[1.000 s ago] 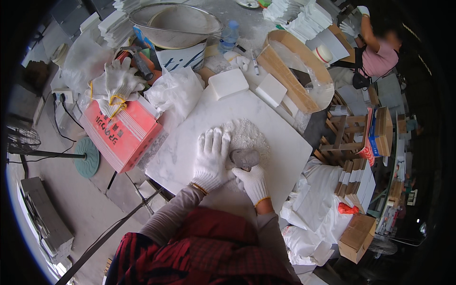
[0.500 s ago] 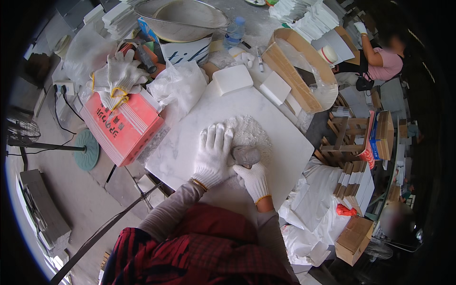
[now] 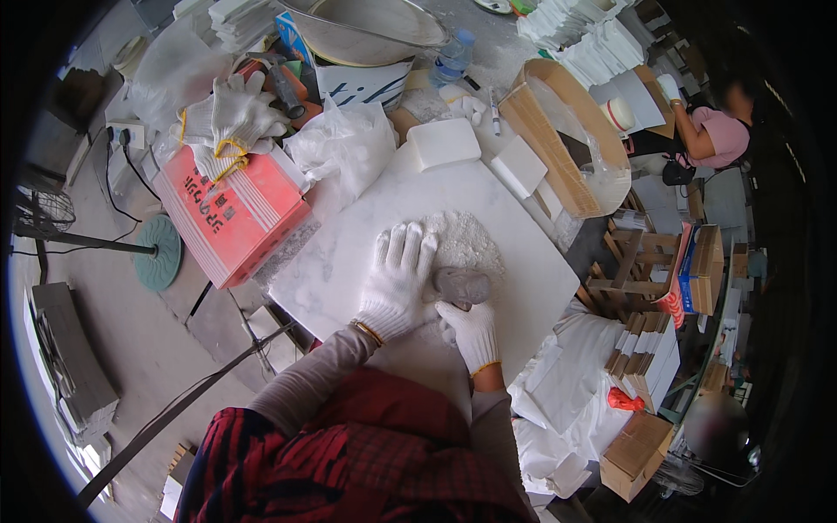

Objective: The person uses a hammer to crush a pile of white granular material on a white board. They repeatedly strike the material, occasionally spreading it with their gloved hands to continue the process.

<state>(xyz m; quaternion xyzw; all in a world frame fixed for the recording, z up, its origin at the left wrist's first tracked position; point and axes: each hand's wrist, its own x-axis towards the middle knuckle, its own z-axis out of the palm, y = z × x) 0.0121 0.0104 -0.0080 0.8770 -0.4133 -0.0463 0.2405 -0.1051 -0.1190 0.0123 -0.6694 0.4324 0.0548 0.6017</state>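
Both my hands wear white knit gloves over a white marble-patterned slab. My left hand [image 3: 401, 277] lies flat with fingers stretched out, on the slab [image 3: 336, 266] at the left edge of a mound of white powder [image 3: 466, 240]. In my right hand [image 3: 472, 336] is a grey, rounded, stone-like lump [image 3: 460, 286], its near side gripped by the thumb and fingers. The lump sits at the near edge of the powder, just right of my left hand. What lies beneath the lump is hidden.
Left of the slab is a pink box [image 3: 231, 213] with spare gloves [image 3: 231, 122] on it. White blocks [image 3: 443, 144], a plastic bag [image 3: 340, 144] and an open carton [image 3: 545, 148] line the far side. Beyond stands a large sieve [image 3: 370, 26]. A person [image 3: 711, 131] works at far right.
The whole scene has shifted a little in the picture as my head moved. My right hand and the grey lump have turned slightly; my left hand stays flat beside them.
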